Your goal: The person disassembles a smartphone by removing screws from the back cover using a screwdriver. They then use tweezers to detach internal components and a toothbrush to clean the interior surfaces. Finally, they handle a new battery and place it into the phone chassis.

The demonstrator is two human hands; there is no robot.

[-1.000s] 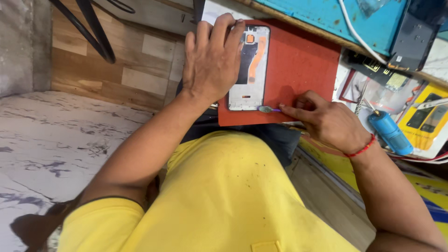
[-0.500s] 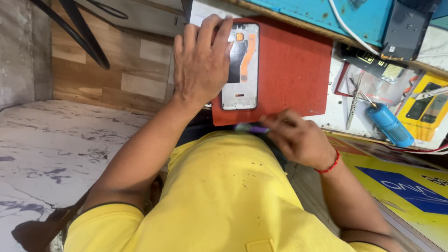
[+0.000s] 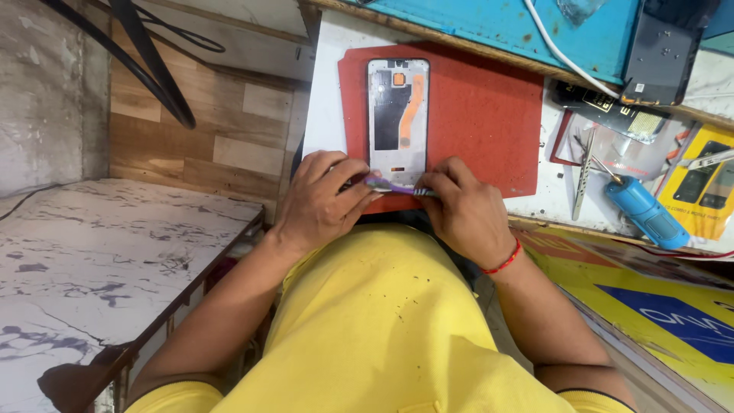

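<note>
While I look down from my head camera, both my hands meet at the near edge of the red mat (image 3: 482, 115) on the desk (image 3: 325, 92). My left hand (image 3: 321, 203) has its fingers curled in around one end of a thin purple tool (image 3: 391, 186), pinching it closed. My right hand (image 3: 462, 210) grips the other end, where the metal tip shows, with its fingers folded tight over it. The tool lies across the bottom end of an opened phone frame (image 3: 397, 115), touching or just above it; I cannot tell which. The frame lies flat and lengthwise on the mat, its far end pointing away from me, with an orange ribbon strip running down its inside. A red thread band (image 3: 505, 264) sits on my right wrist. To my right on the desk lie a pair of tweezers (image 3: 585, 172) and, just beside them, a blue cylinder-shaped tool (image 3: 646, 214). A black phone (image 3: 661, 53) leans at the back on a blue board (image 3: 550, 30), with a white cable (image 3: 562, 50) running past it.
</note>
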